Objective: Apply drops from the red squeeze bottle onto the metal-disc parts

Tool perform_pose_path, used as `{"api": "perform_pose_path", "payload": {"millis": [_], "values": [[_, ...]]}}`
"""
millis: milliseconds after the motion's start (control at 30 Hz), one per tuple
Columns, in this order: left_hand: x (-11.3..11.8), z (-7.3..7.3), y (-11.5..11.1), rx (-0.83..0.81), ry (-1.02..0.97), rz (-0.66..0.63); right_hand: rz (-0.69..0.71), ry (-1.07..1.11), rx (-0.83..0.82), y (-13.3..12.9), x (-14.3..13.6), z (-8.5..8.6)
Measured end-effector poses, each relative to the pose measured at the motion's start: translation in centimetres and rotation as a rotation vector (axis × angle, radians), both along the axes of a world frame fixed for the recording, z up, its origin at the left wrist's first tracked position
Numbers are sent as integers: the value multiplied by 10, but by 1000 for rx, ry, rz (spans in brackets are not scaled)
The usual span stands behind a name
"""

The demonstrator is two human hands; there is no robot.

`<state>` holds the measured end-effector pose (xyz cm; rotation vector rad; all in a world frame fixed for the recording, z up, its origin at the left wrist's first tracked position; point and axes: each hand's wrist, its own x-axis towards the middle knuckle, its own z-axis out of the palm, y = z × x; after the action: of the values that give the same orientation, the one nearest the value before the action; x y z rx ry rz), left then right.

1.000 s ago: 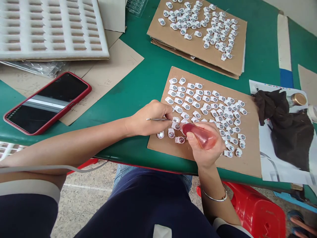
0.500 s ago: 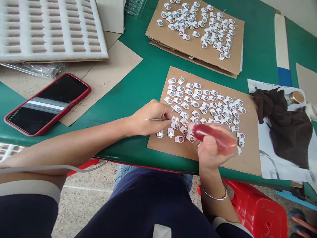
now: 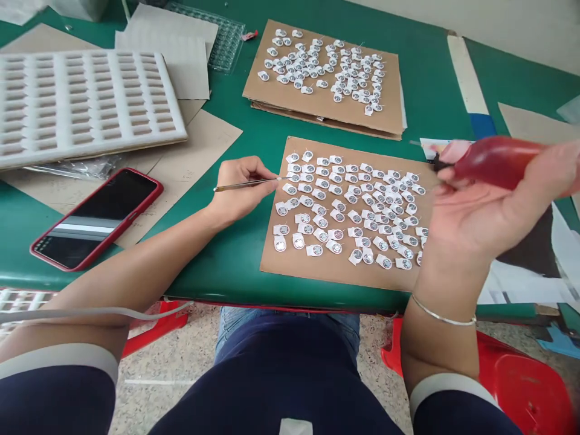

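Note:
My left hand (image 3: 240, 188) is closed on slim metal tweezers (image 3: 244, 185), whose tip meets the left edge of a cardboard sheet (image 3: 272, 260). Many small white tabs with round silver faces (image 3: 336, 189) are spread over this sheet, several with fine wires. On the right, my right hand (image 3: 471, 223) grips a red squeeze bottle (image 3: 502, 160), raised near the camera with its pinkish nozzle end pointing left. A bit of something dark shows by the fingertips under the nozzle; I cannot tell whether it is held.
A second stack of cardboard (image 3: 389, 124) behind carries more such pieces. At the left lie a white foam tray (image 3: 90, 99) and a phone in a red case (image 3: 97, 220). Dark cloth (image 3: 530, 241) sits on paper at the right. Red stools (image 3: 530, 386) stand below the table edge.
My right hand has lifted the red bottle away from the pieces, up and to the right. My left hand with the tweezers has shifted left and farther back. The camera view has turned slightly.

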<state>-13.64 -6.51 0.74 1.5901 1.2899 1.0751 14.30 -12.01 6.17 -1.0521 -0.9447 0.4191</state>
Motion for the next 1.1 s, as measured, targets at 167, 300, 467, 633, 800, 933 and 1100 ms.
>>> {"api": "perform_pose_path", "payload": {"millis": [167, 300, 467, 633, 800, 933, 1100], "values": [[-4, -18, 18, -37, 5, 66, 174, 393, -216, 37, 40, -20], [-6, -32, 28, -64, -48, 64, 187, 456, -294, 39, 61, -32], [-5, -39, 33, -50, -28, 77, 333, 147, -222, 38, 80, -39], [-7, -39, 33, -83, -16, 25, 361, 153, -264, 42, 87, -45], [-6, -42, 35, -59, -65, 74, 333, 249, -288, 42, 79, -44], [-6, -39, 35, -36, -123, 116, 296, 270, -251, 44, 77, -46], [-7, -42, 41, -56, -286, 174, 430, 292, -262, 44, 75, -49]]}}
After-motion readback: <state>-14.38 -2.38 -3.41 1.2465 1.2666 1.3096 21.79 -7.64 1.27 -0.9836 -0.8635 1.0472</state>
